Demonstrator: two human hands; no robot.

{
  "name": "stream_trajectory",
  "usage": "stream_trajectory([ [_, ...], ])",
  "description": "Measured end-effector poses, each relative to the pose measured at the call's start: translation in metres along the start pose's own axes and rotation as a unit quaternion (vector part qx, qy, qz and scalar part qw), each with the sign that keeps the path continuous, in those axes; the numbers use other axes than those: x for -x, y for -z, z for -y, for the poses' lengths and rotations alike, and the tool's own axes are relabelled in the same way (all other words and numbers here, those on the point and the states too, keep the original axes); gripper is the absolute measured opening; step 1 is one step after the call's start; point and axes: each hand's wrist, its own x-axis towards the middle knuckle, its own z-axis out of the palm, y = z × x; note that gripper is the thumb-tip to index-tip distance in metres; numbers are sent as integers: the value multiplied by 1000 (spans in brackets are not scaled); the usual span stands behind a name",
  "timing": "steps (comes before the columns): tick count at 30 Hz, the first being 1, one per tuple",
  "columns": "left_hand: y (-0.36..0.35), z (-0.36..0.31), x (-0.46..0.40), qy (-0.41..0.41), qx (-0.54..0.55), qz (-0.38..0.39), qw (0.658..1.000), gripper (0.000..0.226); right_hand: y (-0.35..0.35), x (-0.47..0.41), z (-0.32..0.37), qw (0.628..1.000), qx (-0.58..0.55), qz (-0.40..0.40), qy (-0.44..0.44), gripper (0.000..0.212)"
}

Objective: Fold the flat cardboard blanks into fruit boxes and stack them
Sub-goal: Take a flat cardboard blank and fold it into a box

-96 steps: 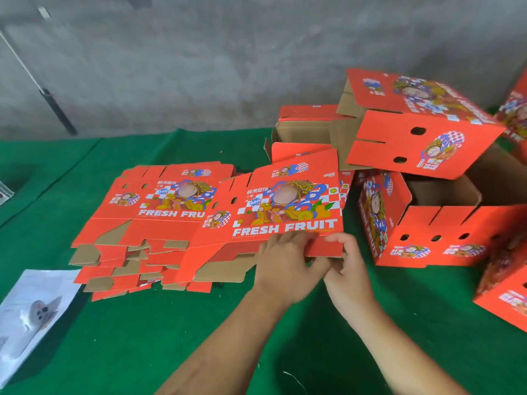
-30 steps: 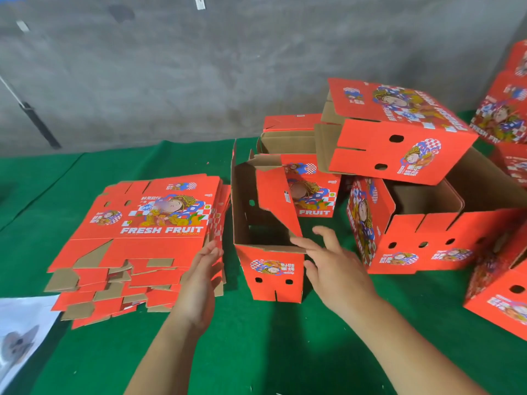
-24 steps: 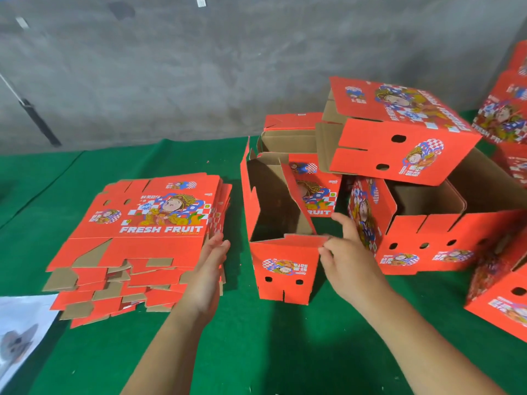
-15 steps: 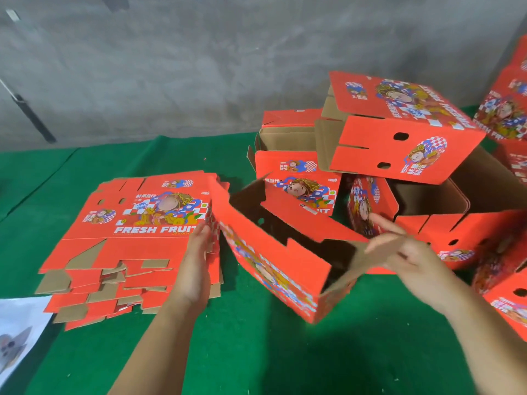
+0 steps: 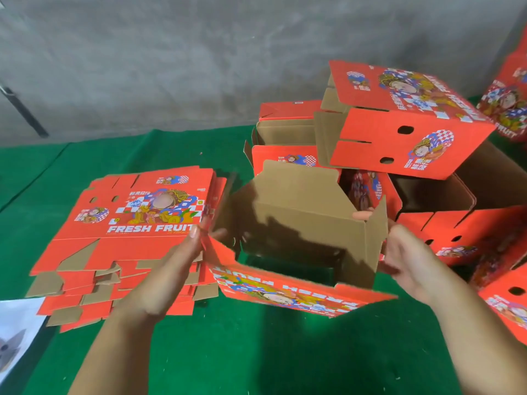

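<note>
Head view gives us the half-formed box at centre frame, opened into a brown-lined tube with its open mouth facing up toward us. Its long axis runs from left to right across the frame, tipped slightly down toward the right. The near red panel, printed with the fruit artwork upside down to us, hangs along the lower edge, and a brown flap stands up at the far side.

Our left hand is at the box's left corner, fingers nearly straight and loosely spread, the fingertips touching the red edge there; we cannot tell whether the thumb pinches it. Our right hand is at the right end wall, fingers relaxed and fairly wide apart, one fingertip showing over the top of that wall. Motion blur hides whether it truly grips.

We see the stack of flat blanks at left of frame on the green cloth, "FRESH FRUIT" facing up. Finished boxes are heaped at upper right, and a white sheet lies at the lower left corner.
</note>
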Motion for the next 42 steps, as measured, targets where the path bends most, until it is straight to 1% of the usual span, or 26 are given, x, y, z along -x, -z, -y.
stream_trajectory([
  [1, 1, 3, -2, 16, 10, -35, 999, 94, -3, -5, 5, 1000, -23, 15, -9, 39],
  [3, 3, 13, 6, 20, -55, -103, 993, 82, -9, -7, 15, 999, -24, 23, -10, 45],
  [5, 8, 29, 23, -32, -137, -81, 987, 77, -12, -5, 21, 999, 28, 30, -6, 23],
  [6, 10, 34, 33, -54, -161, -49, 984, 76, -12, -4, 19, 998, 42, 52, -9, 32],
  [7, 11, 40, 43, -74, -184, -26, 980, 71, -11, -3, 15, 997, 39, 66, -7, 57],
  [8, 8, 44, 47, -93, -206, -19, 974, 66, -11, 0, 13, 998, 27, 58, 7, 75],
  [9, 6, 49, 49, -108, -219, -33, 969, 64, -13, 2, 12, 999, 15, 29, 40, 80],
  [10, 2, 50, 48, -118, -219, -64, 966, 63, -12, 4, 10, 997, 16, -12, 76, 80],
  [12, -7, 47, 45, -139, -195, -138, 961, 58, -14, 0, 10, 987, 72, -90, 115, 70],
  [14, -11, 46, 40, -148, -162, -190, 957, 59, -14, -5, 2, 975, 136, -132, 116, 62],
  [17, -18, 45, 38, -152, -172, -245, 942, 62, -19, -3, -17, 967, 123, -172, 140, 54],
  [19, -22, 45, 36, -158, -234, -251, 926, 58, -28, -3, -22, 959, 152, -166, 170, 59],
  [22, -22, 44, 34, -155, -340, -241, 896, 52, -39, -5, -23, 951, 217, -94, 199, 68],
  [24, -19, 44, 33, -148, -388, -253, 874, 56, -43, -9, -20, 935, 263, -68, 227, 68],
  [25, -18, 43, 34, -151, -394, -253, 871, 60, -45, -13, -18, 924, 287, -65, 245, 65],
  [27, -16, 44, 37, -175, -359, -239, 885, 64, -51, -23, -12, 911, 319, -64, 253, 59],
  [29, -14, 47, 38, -204, -318, -235, 896, 59, -59, -36, -6, 914, 329, -65, 230, 69],
  [31, -12, 50, 38, -228, -304, -232, 895, 58, -64, -50, 5, 940, 286, -63, 173, 85],
  [32, -11, 52, 38, -240, -289, -221, 900, 58, -65, -58, 9, 959, 244, -48, 136, 87],
  [34, -10, 55, 37, -266, -248, -193, 911, 56, -63, -68, 16, 980, 177, -11, 86, 78],
  [35, -11, 55, 38, -270, -229, -188, 916, 55, -60, -71, 17, 981, 178, -5, 83, 76],
  [37, -10, 55, 38, -252, -165, -192, 934, 54, -53, -68, 18, 975, 200, -5, 94, 80],
  [38, -9, 53, 41, -231, -104, -195, 948, 51, -50, -63, 19, 971, 215, -2, 108, 78],
  [40, -9, 48, 44, -170, 34, -191, 966, 51, -45, -49, 19, 962, 235, 16, 137, 61],
  [41, -9, 46, 46, -147, 81, -186, 968, 58, -43, -40, 18, 962, 233, 22, 139, 53],
  [42, -9, 45, 46, -142, 103, -184, 967, 60, -40, -31, 16, 963, 230, 17, 139, 52],
])
